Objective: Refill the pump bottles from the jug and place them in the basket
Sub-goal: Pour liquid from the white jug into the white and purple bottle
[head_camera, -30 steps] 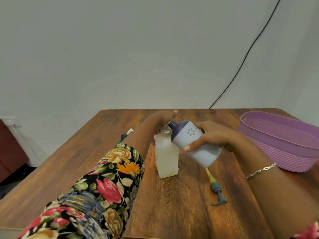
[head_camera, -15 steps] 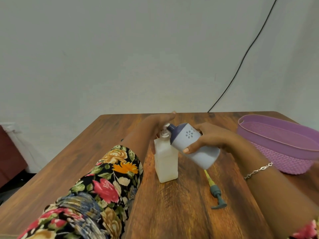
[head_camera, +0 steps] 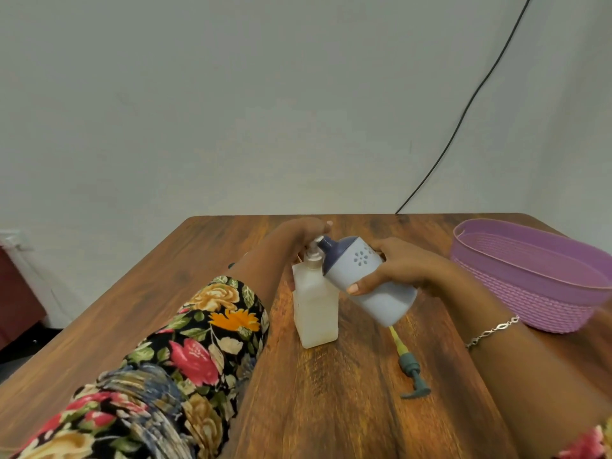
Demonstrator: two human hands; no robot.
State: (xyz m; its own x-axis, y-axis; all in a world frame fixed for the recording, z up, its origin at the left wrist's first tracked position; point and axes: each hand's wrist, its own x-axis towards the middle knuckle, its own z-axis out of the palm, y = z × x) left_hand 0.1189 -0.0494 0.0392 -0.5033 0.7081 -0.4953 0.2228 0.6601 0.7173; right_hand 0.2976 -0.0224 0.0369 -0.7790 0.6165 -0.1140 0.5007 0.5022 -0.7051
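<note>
A translucent square bottle (head_camera: 316,311) stands upright on the wooden table (head_camera: 347,409), its neck open. My left hand (head_camera: 299,236) wraps around its far side near the neck. My right hand (head_camera: 395,271) grips a pale grey jug (head_camera: 367,279) with a dark blue top, tilted so its spout meets the bottle's mouth. A green pump head with a yellow tube (head_camera: 409,367) lies loose on the table just right of the bottle. The purple basket (head_camera: 543,304) sits at the right, nothing visible inside it.
A black cable (head_camera: 463,111) runs down the wall to the table's back edge. A small dark object (head_camera: 231,265) peeks out behind my left forearm. The floral sleeve covers the near left of the table.
The jug and bottle stay together in the same hold; the view has shifted slightly, and the jug's tilt looks about the same.
</note>
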